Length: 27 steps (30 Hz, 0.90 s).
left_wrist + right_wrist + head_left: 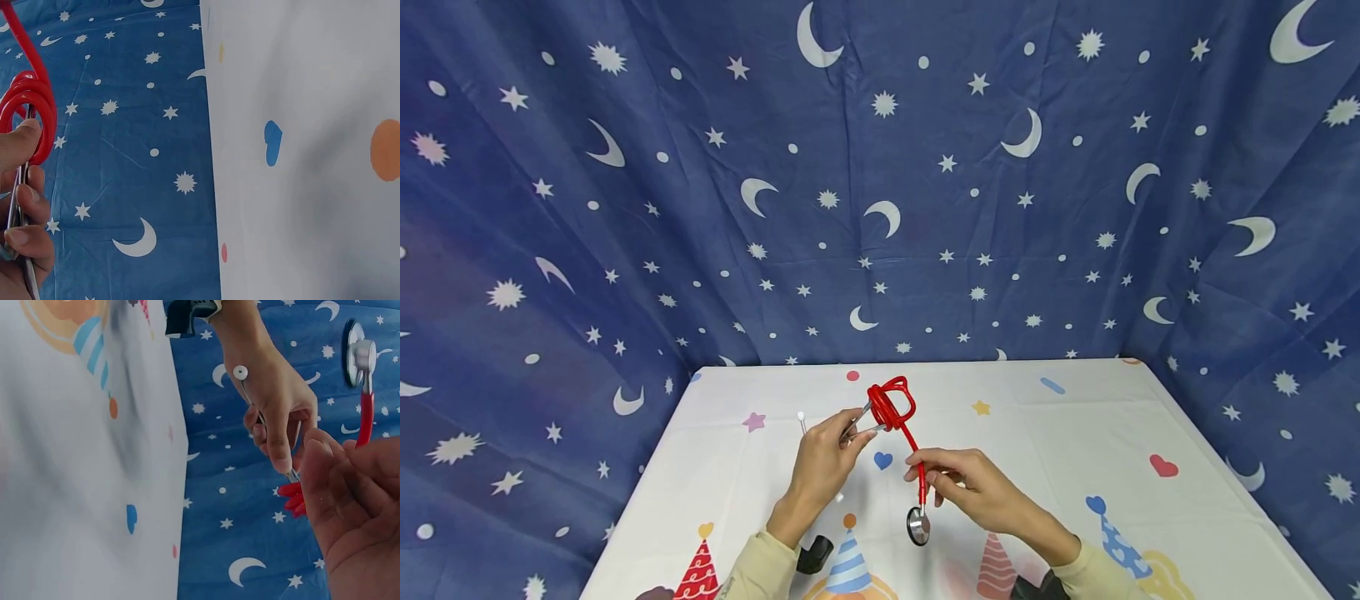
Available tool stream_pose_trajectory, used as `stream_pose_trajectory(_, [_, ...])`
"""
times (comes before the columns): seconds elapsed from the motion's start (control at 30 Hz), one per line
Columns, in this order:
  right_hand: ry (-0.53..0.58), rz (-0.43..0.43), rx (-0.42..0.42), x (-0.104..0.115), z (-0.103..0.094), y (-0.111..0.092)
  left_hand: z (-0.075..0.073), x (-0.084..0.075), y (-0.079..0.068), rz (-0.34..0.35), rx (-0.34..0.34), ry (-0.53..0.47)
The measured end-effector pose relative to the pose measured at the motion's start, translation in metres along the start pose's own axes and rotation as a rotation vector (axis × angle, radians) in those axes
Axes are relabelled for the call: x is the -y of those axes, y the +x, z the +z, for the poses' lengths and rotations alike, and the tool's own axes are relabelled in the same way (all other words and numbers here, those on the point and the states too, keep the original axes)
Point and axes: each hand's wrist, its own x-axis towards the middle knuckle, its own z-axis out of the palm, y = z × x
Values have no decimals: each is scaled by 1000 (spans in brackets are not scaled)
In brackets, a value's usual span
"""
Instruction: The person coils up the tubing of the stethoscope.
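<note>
A stethoscope with red tubing (880,410) is held above the table. Its tubing is wound in several loops around the metal ear tubes (25,187). My left hand (822,460) grips those ear tubes just below the coil, and a white ear tip (240,372) sticks out behind that hand. Lower down, my right hand (976,485) pinches the straight end of tubing, close to the round metal chest piece (918,526), which hangs beneath the fingers. In the right wrist view, the right fingers partly hide the coil.
Under both hands lies a table with a white printed cloth (1060,442). A blue curtain (925,208) with moons and stars stands behind it and along both sides. Dark straps with devices (815,555) sit at the wrists.
</note>
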Motion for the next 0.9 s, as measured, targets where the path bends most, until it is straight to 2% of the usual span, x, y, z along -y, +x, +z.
stream_pose_trajectory(0.1, [-87, -41, -8, 1, 0, 1, 0, -1, 0, -5, 9, -9])
stream_pose_trajectory(0.17, [-171, -88, -46, 1, 0, 2, 0, -3, 0, -3, 12, -14])
stream_pose_trajectory(0.3, [-347, -227, -184, 0, 3, 5, -1, -6, 0, 6, 15, -23])
stream_pose_trajectory(0.4, [-406, -290, -273, 0, 4, 7, -1, -8, -1, 13, 21, -18])
stream_pose_trajectory(0.67, [-354, -338, -271, 1, 7, 10, 1, -14, -2, 66, 36, 10])
stream_pose_trajectory(0.77, [-323, -333, -320, 3, 10, 10, 2, -17, -3, 85, 32, 10])
stream_pose_trajectory(0.9, [-257, -265, -411, 4, 15, 11, 3, -21, -2, 76, 6, -6])
